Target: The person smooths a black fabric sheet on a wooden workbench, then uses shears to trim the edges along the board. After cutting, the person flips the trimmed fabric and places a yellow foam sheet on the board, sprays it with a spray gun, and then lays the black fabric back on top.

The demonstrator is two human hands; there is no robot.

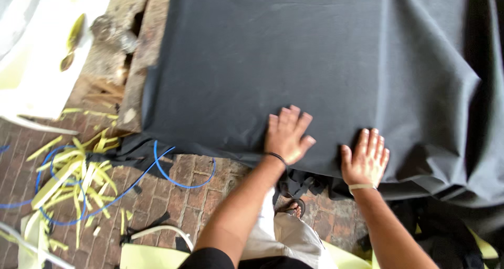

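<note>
Both hands, left [287, 135] and right [366, 158], lay flat and open, palms pressing the dark grey fabric [315, 64] near its front edge.

Soft daylight, overexposed glare upper left, slight blur, edges bowed.

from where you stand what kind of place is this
Probably an upholstery or fabric workshop. Both hands, left hand and right hand, press flat on dark grey cloth spread over a low surface, and the brick floor is littered with yellow foam offcuts and blue cord.
</note>
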